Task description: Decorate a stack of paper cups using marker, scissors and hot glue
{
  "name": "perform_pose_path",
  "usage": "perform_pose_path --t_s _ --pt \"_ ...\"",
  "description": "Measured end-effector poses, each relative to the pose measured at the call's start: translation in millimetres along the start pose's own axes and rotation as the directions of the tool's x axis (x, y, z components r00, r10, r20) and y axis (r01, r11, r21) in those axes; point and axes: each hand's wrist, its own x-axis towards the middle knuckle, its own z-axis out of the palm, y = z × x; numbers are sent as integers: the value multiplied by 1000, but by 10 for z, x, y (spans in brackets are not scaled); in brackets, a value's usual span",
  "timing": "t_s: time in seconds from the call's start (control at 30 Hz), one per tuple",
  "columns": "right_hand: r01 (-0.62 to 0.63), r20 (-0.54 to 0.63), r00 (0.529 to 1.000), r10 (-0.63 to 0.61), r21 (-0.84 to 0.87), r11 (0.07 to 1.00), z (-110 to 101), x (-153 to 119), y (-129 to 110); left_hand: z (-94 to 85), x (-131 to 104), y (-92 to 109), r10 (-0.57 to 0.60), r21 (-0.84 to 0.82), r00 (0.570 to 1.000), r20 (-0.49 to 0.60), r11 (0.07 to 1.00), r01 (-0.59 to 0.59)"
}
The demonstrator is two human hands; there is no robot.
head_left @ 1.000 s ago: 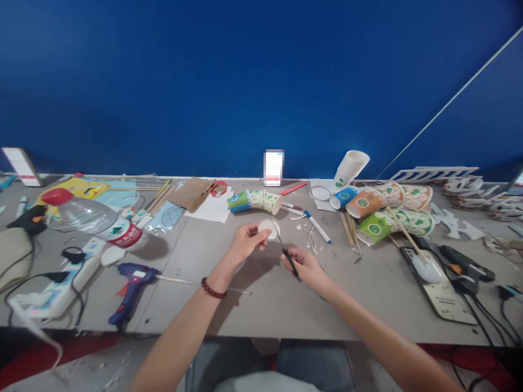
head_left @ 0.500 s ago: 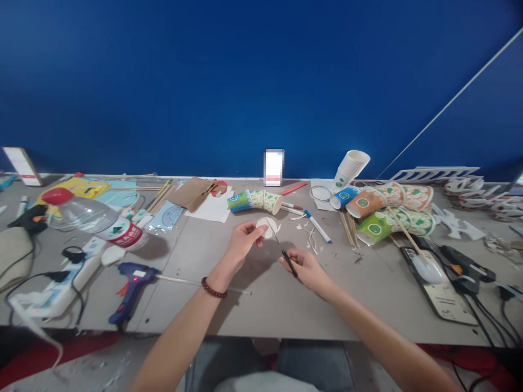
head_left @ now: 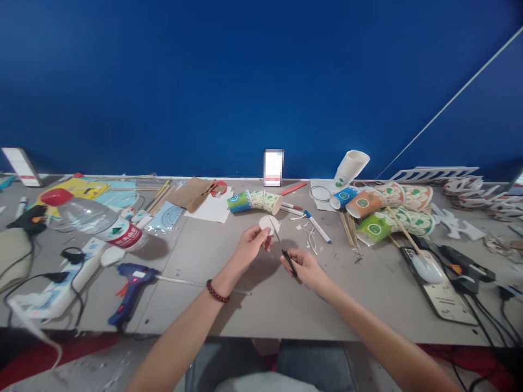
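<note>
Pinched in my left hand (head_left: 253,243) is a small round white paper disc (head_left: 267,224), held above the table's middle. My right hand (head_left: 305,267) is closed on the black handles of a pair of scissors (head_left: 289,262). Their blades point up and away from me and lie against the disc's right side; whether they bite into the paper is too small to tell. Just beyond the disc lies a curved tube of joined paper cups (head_left: 255,202). White paper scraps (head_left: 311,238) and a blue-capped marker (head_left: 317,226) rest to the right.
At left are a glue gun (head_left: 133,288), a power strip (head_left: 69,277) and a water bottle (head_left: 98,220). Further right lie more joined cups (head_left: 368,202), a cup stack (head_left: 351,167) and a second glue gun (head_left: 466,269). A phone (head_left: 273,167) stands against the blue wall.
My left hand has shifted slightly to the right, and the disc has turned and moved with it. The thin strip at the disc's right edge no longer shows. My right hand has barely moved.
</note>
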Motion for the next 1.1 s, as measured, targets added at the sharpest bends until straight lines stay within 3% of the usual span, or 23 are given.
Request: perform_pose_path --t_s 0.23,0.57,1.1 --pt "23 17 1000 -23 10 1000 -1 9 40 -17 -14 28 1 61 996 93 998 -6" --pt "-17 21 1000 17 -11 1000 -16 -4 1 -98 17 111 -3 148 992 130 989 -16" --pt "-49 12 999 49 -37 998 -13 -13 -2 -113 44 36 25 107 1000 12 994 -26"
